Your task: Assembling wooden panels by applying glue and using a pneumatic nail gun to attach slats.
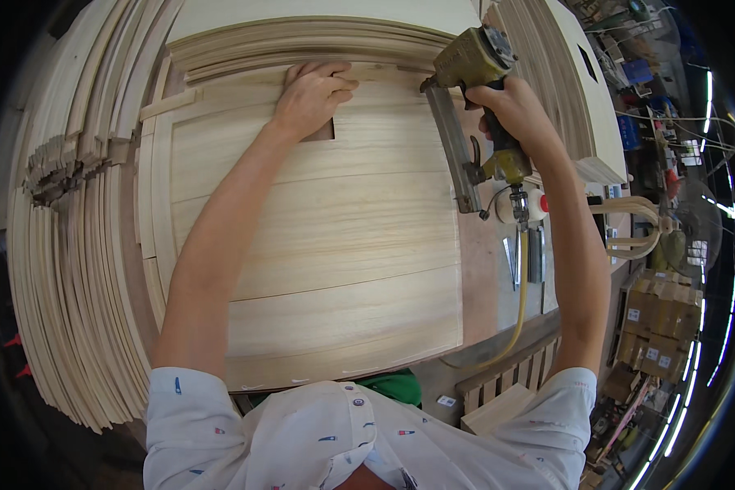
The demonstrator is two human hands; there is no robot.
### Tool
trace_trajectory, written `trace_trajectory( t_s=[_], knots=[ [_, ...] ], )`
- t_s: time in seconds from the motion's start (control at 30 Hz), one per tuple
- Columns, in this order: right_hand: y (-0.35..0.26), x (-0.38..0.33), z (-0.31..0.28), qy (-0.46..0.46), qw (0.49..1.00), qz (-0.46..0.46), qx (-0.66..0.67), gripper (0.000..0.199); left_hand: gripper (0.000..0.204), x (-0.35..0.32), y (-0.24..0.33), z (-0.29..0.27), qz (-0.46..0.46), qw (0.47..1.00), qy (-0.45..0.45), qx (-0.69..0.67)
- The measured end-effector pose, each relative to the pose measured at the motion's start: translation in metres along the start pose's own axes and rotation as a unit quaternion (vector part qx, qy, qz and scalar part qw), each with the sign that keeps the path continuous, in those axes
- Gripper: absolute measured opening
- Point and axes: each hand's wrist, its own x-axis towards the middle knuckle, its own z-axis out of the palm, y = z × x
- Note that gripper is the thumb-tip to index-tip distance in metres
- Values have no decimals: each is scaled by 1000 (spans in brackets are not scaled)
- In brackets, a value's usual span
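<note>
We clamped right hand (513,110) on nail gun (451,143); left hand (312,96) lay at far edge of panel (327,237), grip unclear; hose (521,298) snag risked misaim.

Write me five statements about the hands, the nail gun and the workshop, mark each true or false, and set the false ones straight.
1. The right hand grips a nail gun. True.
2. Both hands are on the nail gun. False: the left hand is apart from it, near the far edge of the wooden panel.
3. A yellow hose hangs below the nail gun. True.
4. The cardboard boxes are on the person's left. False: the cardboard boxes are on the right.
5. Long wooden strips are stacked left of the panel. True.
</note>
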Motion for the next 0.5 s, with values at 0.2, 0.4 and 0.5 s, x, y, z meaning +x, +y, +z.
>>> trace_trajectory(
  t_s=[0.2, 0.4, 0.5],
  knots=[
    [9, 11, 4, -4, 999, -18, -37, 28, 23, 3, -2, 5, -1, 1000, 15, -4],
    [17, 22, 4, 0, 1000, -16, -16, 26, 22, 4, -2, 4, -11, 1000, 19, 3],
    [13, 20, 1, -1, 1000, -26, 3, 26, 24, 5, -2, 5, -17, 999, 3, -33]
  ],
)
